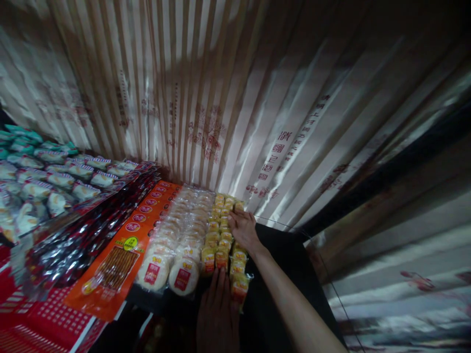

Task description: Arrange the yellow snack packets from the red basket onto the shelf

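Rows of small yellow-wrapped snacks [222, 257] lie on a black surface [270, 255]. My left hand [219, 309] is at their near end, fingers stretched out and fingertips against the front packs. At the far right side of the rows, my right hand [243, 228] rests against the packs with its fingers extended; its fingertips are partly hard to make out. A separate column of yellow packs [239, 287] runs along the right, slightly apart at its near end. Left of them stand two rows of round white crackers [184, 275] in clear wrappers.
An orange snack bag [119, 264] lies left of the crackers, then dark shiny packs [88, 230]. Several white-and-green bags [35, 189] fill the far left. A red plastic basket [62, 314] is at lower left. A pleated printed curtain [206, 98] hangs close behind.
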Available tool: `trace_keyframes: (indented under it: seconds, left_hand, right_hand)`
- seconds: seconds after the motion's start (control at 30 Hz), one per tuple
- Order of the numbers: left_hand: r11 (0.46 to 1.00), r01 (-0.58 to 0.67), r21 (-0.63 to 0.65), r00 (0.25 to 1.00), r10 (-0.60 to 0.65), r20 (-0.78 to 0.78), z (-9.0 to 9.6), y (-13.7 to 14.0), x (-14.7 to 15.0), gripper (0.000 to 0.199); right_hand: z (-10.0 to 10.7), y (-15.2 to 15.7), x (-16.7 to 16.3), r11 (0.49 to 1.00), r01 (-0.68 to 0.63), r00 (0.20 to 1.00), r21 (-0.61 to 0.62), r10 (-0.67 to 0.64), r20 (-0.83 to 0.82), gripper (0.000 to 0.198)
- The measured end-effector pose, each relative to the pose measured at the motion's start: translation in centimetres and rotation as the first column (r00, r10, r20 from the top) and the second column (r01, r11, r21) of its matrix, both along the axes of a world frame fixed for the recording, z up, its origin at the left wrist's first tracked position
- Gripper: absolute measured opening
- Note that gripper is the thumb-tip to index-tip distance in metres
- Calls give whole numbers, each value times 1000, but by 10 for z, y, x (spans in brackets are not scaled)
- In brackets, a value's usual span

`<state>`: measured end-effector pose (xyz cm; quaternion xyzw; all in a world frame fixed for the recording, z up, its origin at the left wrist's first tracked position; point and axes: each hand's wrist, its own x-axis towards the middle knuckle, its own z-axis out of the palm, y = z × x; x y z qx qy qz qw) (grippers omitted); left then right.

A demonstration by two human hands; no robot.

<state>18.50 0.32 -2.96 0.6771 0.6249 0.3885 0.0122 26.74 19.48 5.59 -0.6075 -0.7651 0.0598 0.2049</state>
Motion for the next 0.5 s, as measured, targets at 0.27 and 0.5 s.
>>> trace_keyframes:
  seconds: [0.27,0.5]
  left_hand:
    - [999,35,-27,999,-35,-14,5,-3,-4,41]
    - [997,76,-23,996,-77,-36,3,-4,-6,36]
  right_hand:
    - [6,0,1,1000,3,1000,26,-3,-6,33]
    - [3,9,-7,998,45,999,-47,-44,24,36]
